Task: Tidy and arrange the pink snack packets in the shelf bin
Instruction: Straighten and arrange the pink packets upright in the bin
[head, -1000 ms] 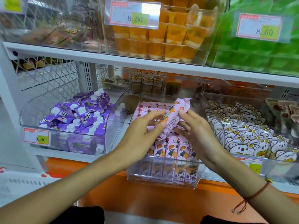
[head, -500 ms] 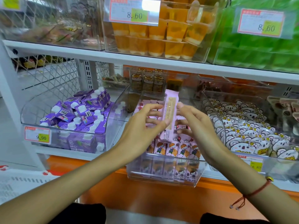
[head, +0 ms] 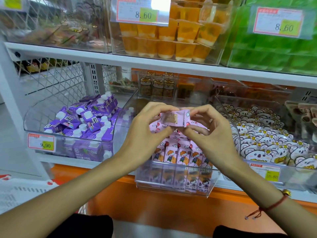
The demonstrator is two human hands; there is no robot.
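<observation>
A clear shelf bin [head: 173,189] in the middle of the lower shelf holds several pink snack packets [head: 178,155] standing upright in a front row, with more lying behind. Above the bin, both hands hold one pink packet [head: 175,118] level, end-on to me, its clear window showing a wafer. My left hand [head: 145,133] pinches its left end. My right hand [head: 207,133] pinches its right end. The hands hide the packets at the back of the bin.
A bin of purple drink cartons [head: 85,121] stands to the left, and a bin of white koala packets [head: 267,134] to the right. The upper shelf carries orange jelly cups [head: 173,38] and green packs [head: 274,48]. Price tags hang on the bin fronts.
The packet went from tilted to upright, and now lies level between both hands. The hands drew closer together above the bin.
</observation>
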